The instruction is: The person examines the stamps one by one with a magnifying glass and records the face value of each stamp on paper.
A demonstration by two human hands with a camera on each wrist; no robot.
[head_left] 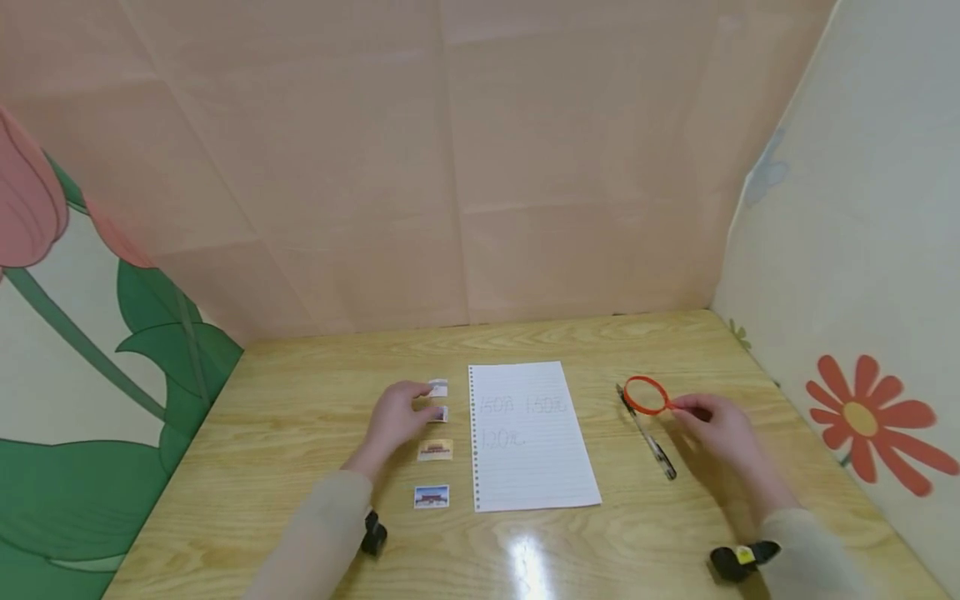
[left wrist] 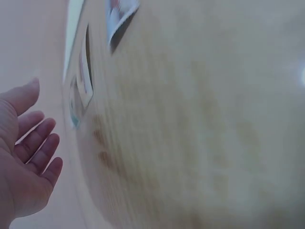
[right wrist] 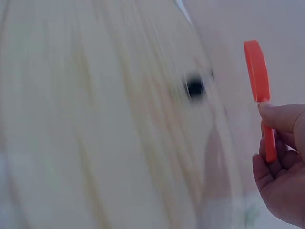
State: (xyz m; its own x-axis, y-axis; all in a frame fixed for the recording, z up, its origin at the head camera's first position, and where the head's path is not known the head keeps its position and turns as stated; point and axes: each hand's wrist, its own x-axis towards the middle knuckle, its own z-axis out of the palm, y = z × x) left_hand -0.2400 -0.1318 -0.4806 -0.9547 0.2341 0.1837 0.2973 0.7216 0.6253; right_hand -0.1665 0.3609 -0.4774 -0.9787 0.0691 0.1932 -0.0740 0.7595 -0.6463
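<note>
My right hand [head_left: 716, 425] grips the handle of a red magnifying glass [head_left: 667, 407] above the table. In the right wrist view its ring [right wrist: 257, 71] stands up beyond the thumb. My left hand [head_left: 397, 417] hovers beside the upper part of a column of stamps, and in the left wrist view its fingers are loosely spread with nothing in them. Near the fingertips lie a pale stamp [head_left: 439, 387] and a darker stamp [head_left: 443, 414], partly covered by the thumb. Below them are a yellowish stamp [head_left: 435, 450] and a blue-and-white stamp [head_left: 432, 497].
A sheet of lined paper [head_left: 532, 467] with faint handwritten figures lies just right of the stamps. A black pen [head_left: 651, 442] rests between the paper and my right hand. The wooden table [head_left: 585, 550] meets a pink backdrop behind and flowered panels at both sides.
</note>
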